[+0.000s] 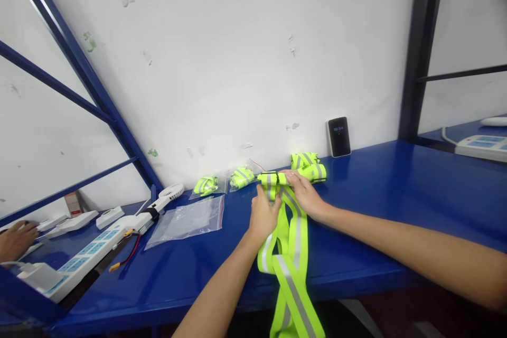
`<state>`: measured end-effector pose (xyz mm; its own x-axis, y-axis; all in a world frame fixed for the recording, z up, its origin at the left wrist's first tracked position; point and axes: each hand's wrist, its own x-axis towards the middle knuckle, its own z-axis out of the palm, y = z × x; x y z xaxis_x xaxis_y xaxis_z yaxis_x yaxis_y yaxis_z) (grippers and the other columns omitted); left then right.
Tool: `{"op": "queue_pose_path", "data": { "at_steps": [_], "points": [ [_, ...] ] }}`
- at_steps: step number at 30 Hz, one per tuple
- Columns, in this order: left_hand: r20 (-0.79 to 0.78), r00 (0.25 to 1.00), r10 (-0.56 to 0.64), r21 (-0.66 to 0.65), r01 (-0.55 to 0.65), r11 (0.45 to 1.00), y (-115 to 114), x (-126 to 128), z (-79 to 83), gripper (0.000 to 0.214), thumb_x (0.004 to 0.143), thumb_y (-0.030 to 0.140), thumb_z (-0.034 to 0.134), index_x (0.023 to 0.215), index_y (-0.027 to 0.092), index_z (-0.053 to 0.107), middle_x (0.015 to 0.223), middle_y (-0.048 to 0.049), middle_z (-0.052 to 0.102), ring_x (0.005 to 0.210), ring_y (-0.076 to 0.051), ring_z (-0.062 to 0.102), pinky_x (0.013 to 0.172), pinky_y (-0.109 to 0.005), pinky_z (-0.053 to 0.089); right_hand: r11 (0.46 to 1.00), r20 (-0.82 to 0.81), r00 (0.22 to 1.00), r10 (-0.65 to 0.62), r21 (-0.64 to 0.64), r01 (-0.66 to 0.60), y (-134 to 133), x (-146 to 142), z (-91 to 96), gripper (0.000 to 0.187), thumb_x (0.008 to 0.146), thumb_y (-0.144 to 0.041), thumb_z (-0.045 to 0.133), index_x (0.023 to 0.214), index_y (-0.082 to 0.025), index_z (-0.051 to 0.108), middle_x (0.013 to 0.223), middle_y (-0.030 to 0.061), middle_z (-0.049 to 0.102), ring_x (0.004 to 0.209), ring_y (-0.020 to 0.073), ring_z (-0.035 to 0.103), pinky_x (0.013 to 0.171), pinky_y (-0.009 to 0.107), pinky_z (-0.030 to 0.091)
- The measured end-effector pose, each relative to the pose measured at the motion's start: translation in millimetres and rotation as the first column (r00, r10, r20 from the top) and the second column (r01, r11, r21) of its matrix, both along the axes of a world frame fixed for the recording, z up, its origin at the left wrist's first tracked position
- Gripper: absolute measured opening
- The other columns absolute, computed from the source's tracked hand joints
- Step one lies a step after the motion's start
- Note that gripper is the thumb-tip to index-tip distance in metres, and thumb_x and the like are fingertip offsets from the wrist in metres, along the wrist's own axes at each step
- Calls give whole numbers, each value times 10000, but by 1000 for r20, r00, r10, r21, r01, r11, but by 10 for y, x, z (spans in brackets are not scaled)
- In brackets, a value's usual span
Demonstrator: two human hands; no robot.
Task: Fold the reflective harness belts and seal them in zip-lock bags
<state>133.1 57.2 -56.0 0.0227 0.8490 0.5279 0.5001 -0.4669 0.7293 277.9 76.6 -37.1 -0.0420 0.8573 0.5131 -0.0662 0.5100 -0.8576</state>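
A long neon-yellow reflective strap [298, 237] with grey stripes is in both my hands, its loops hanging over the front edge of the blue table [376, 190]. My left hand [264, 212] is closed on the strap just below its folded upper end. My right hand [304, 194] grips the same strap higher up, fingers pressed on the folded part. Right behind it lies a neon-yellow rolled strap [315, 172], partly hidden by my fingers. Another rolled strap [304, 159] rests against the wall beyond.
Two bagged straps [206, 185] [242, 177] lie by the wall. Left of my hands is a clear zip bag [188, 221]. A power strip [91, 253], red cable [130, 253] and small fan [170, 193] are further left. A black-faced device [339, 137] stands back right. Another person's hand [18, 240] shows far left.
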Motion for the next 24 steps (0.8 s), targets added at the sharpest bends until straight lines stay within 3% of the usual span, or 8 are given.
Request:
{"op": "queue_pose_path", "data": {
  "at_steps": [7,10,13,15,20,24],
  "points": [
    [-50,996,-70,-95,65,993,18,-38,-18,454,802,489,614,1122,200,472,777,-40,629,612,-211,575,634,-290,382,999,8,999,-43,20,43,-31,20,32,370,900,-500,407,977,-212,627,1015,63,661,1109,260,520,960,336,393],
    [22,993,-115,-94,117,989,0,-44,1,492,817,494,595,1193,204,467,994,-94,658,849,-256,628,757,-320,415,999,29,999,-24,31,23,-53,14,26,358,908,-480,411,1017,-207,616,1037,64,655,1079,250,538,939,322,403],
    [171,978,-119,-85,135,987,-21,-38,19,456,885,483,496,1249,210,474,1230,-111,596,1170,-273,529,968,-344,348,997,40,999,-5,72,2,-63,3,5,375,916,-479,408,1073,-196,599,1057,64,650,1047,239,552,908,316,419],
    [196,972,-131,-96,152,984,-12,-38,26,444,905,472,462,1267,215,479,1277,-100,575,1232,-266,486,1031,-351,300,996,42,999,-9,90,5,-61,0,-7,390,918,-482,404,1089,-185,591,1057,65,647,1015,232,562,891,317,426],
    [164,960,-229,-100,247,964,102,-72,6,421,855,420,572,1206,189,541,1205,-106,620,1140,-272,550,987,-376,377,995,51,998,-37,92,32,-59,13,-6,368,922,-468,389,1038,-183,591,1023,66,643,1013,224,560,869,300,428],
    [333,896,-294,-218,376,901,153,-97,4,454,742,375,711,1105,126,602,1111,-144,666,962,-277,637,846,-377,476,996,68,998,-19,92,12,-83,18,-5,346,921,-455,388,1025,-188,581,994,63,638,1012,228,563,848,302,439]
  ]
}}
